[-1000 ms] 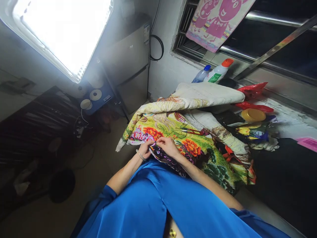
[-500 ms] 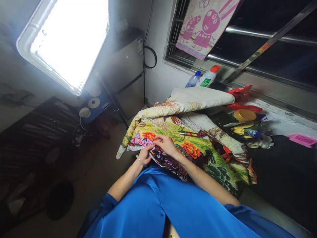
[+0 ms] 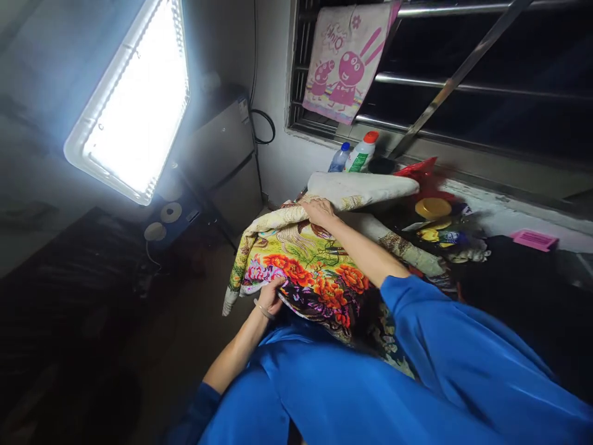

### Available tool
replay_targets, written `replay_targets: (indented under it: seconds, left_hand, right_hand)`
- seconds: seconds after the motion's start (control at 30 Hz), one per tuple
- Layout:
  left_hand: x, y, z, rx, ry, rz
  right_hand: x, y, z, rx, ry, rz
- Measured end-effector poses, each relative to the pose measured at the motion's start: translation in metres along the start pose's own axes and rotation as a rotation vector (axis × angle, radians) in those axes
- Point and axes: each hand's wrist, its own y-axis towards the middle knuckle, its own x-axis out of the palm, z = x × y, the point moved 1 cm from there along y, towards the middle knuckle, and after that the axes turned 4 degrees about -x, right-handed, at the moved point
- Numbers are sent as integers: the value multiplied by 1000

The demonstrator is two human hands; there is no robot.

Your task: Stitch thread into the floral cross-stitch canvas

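Embroidered cloth (image 3: 303,272), centre of frame: one hand at its near edge, the other at its far roll.

Left hand (image 3: 270,298) pinches the near border, thumb on top, fingers hidden beneath; probably anchors the edge. Right hand (image 3: 319,212) lies over the rolled part (image 3: 278,218); whether its fingers close on it, cannot tell. Roll presumably gathers surplus fabric clear of the flowered area. Snips (image 3: 336,251) rest on the cloth, partly behind the right forearm, likely for easy reach. Lit lamp (image 3: 139,105), upper left, presumably placed to brighten the stitching. Two bottles (image 3: 362,154) stand beyond the cloth, upper centre-right.
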Motion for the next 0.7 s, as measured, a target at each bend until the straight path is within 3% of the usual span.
replay_targets:
  seconds: [0.2, 0.3, 0.4, 0.53, 0.63, 0.7]
  left_hand:
    - [11, -11, -4, -21, 24, -65]
    - [28, -20, -7, -4, 62, -106]
    - [47, -23, -8, 86, 95, -115]
    - [58, -7, -4, 246, 96, -13]
    - [49, 10, -2, 224, 72, 113]
    - [42, 17, -3, 201, 51, 121]
  right_hand:
    - [-32, -35, -10, 58, 54, 157]
    - [-39, -60, 12, 150, 103, 198]
    - [-38, -82, 52, 281, 101, 206]
    - [-12, -95, 89, 436, 101, 118]
    - [23, -98, 90, 550, 150, -49]
    - [46, -101, 85, 564, 216, -120]
